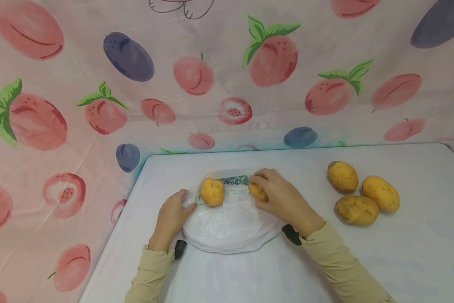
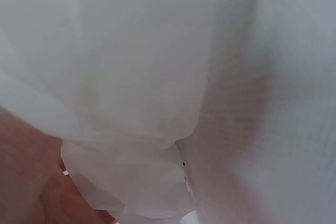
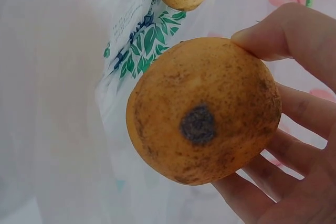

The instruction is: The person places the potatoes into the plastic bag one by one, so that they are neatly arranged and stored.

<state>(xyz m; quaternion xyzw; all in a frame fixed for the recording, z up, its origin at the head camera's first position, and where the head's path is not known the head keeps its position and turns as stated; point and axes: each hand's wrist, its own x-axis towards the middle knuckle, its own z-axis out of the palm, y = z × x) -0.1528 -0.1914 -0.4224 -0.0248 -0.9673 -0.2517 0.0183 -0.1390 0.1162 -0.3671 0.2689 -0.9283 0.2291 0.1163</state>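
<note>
The right hand (image 1: pixel 281 198) is grasping a rounded potato (image 3: pixel 205 111) at the right side of a white plastic bag's (image 1: pixel 232 229) mouth; its yellow-brown skin is showing darker specks and one blackish, roundish patch. The left hand (image 1: pixel 172 214) is holding the bag's left edge. Five potatoes are showing in all: the grasped one, a second potato (image 1: pixel 212 192) lying at the bag's opening, and three potatoes (image 1: pixel 380 193) clustering rightward on the white tabletop (image 1: pixel 412 261). A fruit-printed pink cloth (image 1: pixel 190 38) is hanging behind.
</note>
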